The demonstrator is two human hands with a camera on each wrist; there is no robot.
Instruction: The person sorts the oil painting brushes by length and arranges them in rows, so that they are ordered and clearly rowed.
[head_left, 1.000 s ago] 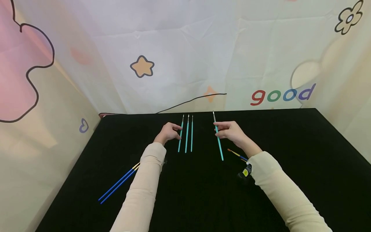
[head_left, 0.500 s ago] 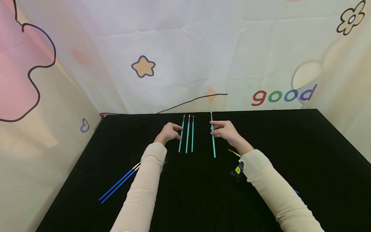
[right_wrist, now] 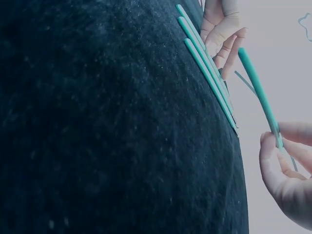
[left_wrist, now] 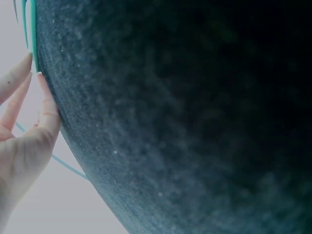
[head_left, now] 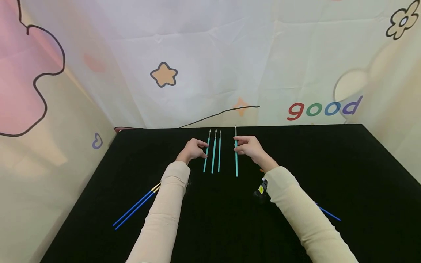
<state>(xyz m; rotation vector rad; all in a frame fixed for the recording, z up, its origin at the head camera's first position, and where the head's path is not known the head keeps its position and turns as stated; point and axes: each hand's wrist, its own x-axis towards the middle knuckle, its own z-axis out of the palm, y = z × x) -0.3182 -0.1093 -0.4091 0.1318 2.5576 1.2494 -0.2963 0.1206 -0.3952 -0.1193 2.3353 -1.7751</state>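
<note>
Four slim turquoise brushes (head_left: 213, 157) stand near the far edge of a black cloth (head_left: 227, 226), three lying side by side in a slightly fanned row and the fourth brush (head_left: 236, 164) a little apart on their right. Each has a smooth, straight handle with a rounded end, a silvery collar and a small pale tip pointing towards the backdrop (head_left: 213, 65). The right hand (head_left: 250, 147) grasps the fourth brush between thumb and fingertips, and it appears raised off the cloth. The left hand (head_left: 192, 149) touches the leftmost brush (head_left: 205, 162) with thumb and fingertips; I cannot tell whether it pinches it. Two blue brushes (head_left: 133, 206) with gold collars lie partly under the left sleeve (head_left: 162, 219). Readable writing is the word "good" (head_left: 323, 109) on the backdrop, in red, green, blue and purple letters; any print on the handles is too small to make out.
</note>
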